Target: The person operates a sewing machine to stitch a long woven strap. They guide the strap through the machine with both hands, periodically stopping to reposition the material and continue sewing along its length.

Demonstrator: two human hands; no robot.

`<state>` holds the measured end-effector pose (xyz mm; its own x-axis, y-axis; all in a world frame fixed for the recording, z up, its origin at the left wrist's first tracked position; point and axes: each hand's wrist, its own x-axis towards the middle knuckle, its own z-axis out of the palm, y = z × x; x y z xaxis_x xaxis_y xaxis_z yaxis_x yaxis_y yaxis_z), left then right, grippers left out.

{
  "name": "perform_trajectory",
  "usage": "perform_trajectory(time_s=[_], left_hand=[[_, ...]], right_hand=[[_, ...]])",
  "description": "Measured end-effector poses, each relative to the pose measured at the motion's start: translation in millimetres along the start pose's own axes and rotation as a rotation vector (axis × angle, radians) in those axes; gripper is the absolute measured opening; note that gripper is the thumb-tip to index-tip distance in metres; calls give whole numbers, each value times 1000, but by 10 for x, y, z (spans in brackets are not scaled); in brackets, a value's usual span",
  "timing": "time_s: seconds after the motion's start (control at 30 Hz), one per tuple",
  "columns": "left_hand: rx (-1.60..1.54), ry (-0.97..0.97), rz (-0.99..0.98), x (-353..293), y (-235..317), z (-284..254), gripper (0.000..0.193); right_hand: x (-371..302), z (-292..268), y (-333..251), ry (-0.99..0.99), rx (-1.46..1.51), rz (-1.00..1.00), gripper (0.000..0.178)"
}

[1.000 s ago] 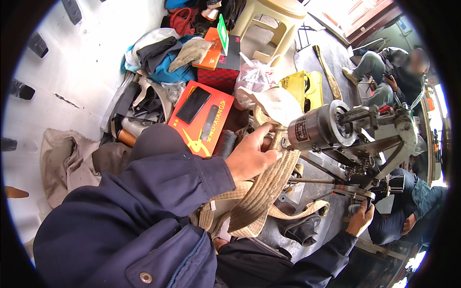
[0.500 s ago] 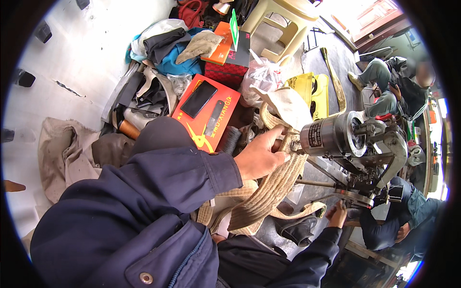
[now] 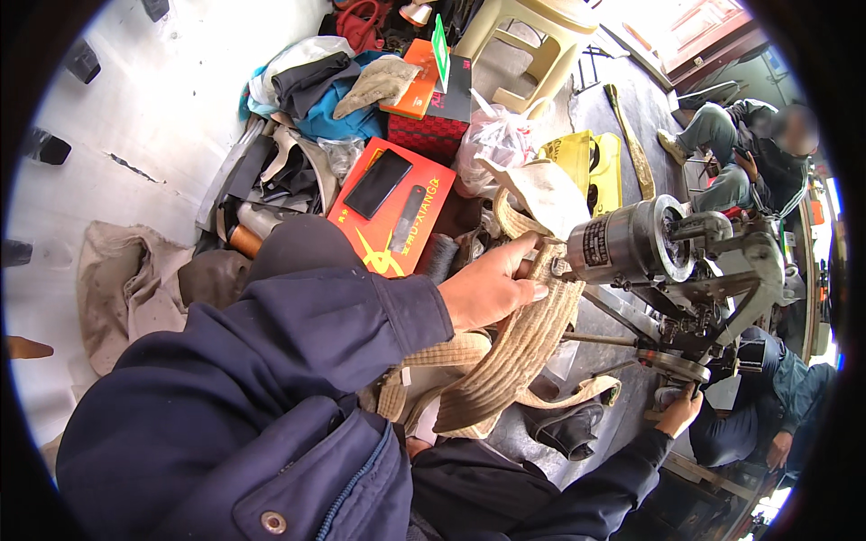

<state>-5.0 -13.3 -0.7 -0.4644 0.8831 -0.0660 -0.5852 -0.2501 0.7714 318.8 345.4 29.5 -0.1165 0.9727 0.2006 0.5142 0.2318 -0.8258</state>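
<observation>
A wide, tan, ribbed fabric strap (image 3: 505,370) with rows of stitching runs from my lap up to the metal head of a sewing machine (image 3: 622,243). My left hand (image 3: 492,287) pinches the strap's upper part, thumb and fingers close to the machine's foot. The needle area is partly hidden by the fingers and the strap. Lower right, my right hand (image 3: 678,411) has its fingers curled at the rim of the machine's handwheel (image 3: 672,366). White cloth (image 3: 546,198) hangs at the strap's far end. Its lower folds lie across my dark trousers.
A red box (image 3: 406,203) carries a black phone (image 3: 379,183) and a flat blade. Behind it are fabric scraps, a plastic bag (image 3: 496,144) and a cream stool (image 3: 532,45). A black shoe (image 3: 568,428) lies below the strap. Two people sit at right.
My right hand has moved right and slightly up along the handwheel, and the machine's linkage has shifted. My left hand stays on the strap, almost unmoved.
</observation>
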Motion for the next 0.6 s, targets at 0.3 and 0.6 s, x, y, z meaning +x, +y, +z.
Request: perform_trajectory(time_s=[0.3, 0.6], left_hand=[[49, -94, -62, 35, 28, -67, 52], [80, -122, -64, 79, -18, -98, 54]], right_hand=[[117, 191, 838, -225, -26, 294, 33], [-651, 315, -294, -444, 130, -6, 27]])
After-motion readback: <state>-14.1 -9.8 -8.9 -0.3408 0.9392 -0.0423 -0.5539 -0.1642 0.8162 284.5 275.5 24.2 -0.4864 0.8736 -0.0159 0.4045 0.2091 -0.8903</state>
